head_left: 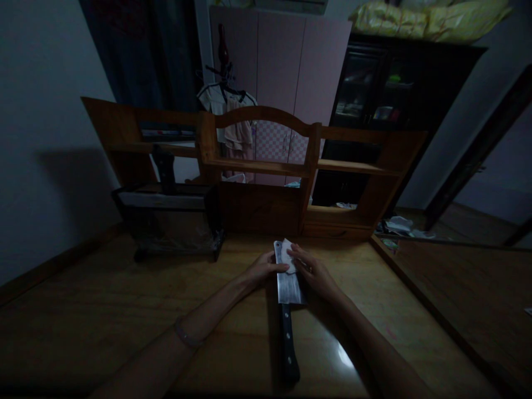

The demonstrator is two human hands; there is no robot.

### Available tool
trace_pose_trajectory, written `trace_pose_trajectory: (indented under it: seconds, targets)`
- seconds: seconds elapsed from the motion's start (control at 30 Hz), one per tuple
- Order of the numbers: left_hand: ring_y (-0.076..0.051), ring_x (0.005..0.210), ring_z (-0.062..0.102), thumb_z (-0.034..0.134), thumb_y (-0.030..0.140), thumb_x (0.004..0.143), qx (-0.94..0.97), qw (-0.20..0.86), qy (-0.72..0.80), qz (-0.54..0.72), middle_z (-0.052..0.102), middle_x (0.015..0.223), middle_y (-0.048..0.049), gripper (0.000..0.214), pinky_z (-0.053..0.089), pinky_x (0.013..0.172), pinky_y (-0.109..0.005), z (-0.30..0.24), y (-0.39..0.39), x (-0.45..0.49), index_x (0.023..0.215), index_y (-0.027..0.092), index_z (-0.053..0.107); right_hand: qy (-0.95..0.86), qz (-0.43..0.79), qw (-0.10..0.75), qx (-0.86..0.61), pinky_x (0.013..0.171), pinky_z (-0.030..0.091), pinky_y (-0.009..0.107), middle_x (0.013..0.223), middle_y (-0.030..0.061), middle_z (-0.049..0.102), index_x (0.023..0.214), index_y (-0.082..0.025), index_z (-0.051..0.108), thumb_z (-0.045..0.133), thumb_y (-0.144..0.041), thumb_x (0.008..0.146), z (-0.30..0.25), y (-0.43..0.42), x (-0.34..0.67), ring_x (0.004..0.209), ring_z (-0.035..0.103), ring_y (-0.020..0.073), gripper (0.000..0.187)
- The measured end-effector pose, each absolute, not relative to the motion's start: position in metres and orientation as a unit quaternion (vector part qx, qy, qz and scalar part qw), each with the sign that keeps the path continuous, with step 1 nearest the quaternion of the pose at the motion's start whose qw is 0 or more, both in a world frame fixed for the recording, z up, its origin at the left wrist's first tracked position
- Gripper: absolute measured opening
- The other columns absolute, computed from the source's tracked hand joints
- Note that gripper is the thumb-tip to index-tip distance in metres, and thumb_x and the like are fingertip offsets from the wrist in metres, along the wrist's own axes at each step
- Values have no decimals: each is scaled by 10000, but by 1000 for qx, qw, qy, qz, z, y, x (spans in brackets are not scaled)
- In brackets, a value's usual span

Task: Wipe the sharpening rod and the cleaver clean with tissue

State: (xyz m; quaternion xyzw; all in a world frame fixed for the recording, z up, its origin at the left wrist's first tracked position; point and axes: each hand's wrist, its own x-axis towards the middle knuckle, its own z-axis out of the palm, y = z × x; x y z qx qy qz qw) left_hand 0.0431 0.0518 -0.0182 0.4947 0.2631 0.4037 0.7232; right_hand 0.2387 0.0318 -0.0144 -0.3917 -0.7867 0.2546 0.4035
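A cleaver point(290, 291) with a black riveted handle lies in front of me, its handle toward me and its blade pointing away. My left hand point(266, 267) grips the left edge of the blade, thumb across the top and fingers underneath. Against the upper face of the blade, my right hand point(311, 270) presses a folded white tissue or cloth point(287, 257) with its fingertips. The left thumb's tip reaches the lower edge of that white piece. Whether the blade touches the table is hidden.
On the left of the wooden table point(199, 332) stands a dark knife holder point(166, 221) with a black handle point(165, 169) sticking up. A wooden shelf unit point(260, 208) rises along the back edge. A raised wooden edge point(415, 293) runs along the right.
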Motion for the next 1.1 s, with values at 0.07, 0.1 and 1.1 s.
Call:
trace_pose_trajectory:
  seconds: [0.07, 0.1, 1.1]
  targets:
    - [-222, 877, 652, 793, 188, 626, 504, 721, 258, 399, 657, 1070, -140, 529, 479, 817, -334, -16, 49, 43, 1114, 109, 602, -784, 264, 404, -391, 1102, 273, 406, 1466, 23, 346, 1295, -281, 512, 414, -317, 935, -17, 34, 239, 1355, 298, 194, 374]
    - [-221, 880, 649, 794, 186, 624, 510, 720, 255, 396, 659, 1063, -136, 518, 480, 816, -334, -15, 49, 43, 1101, 109, 606, -783, 267, 404, -390, 1101, 274, 402, 1468, 22, 341, 1298, -282, 508, 407, -315, 937, -18, 35, 239, 1353, 300, 192, 377]
    - [-232, 868, 650, 821, 173, 548, 557, 686, 293, 365, 685, 995, -124, 518, 467, 815, -330, -16, 49, 40, 1037, 110, 660, -795, 227, 359, -434, 940, 470, 414, 1186, 25, 620, 1137, -245, 649, 476, -88, 759, -8, 27, 242, 1068, 612, 265, 444]
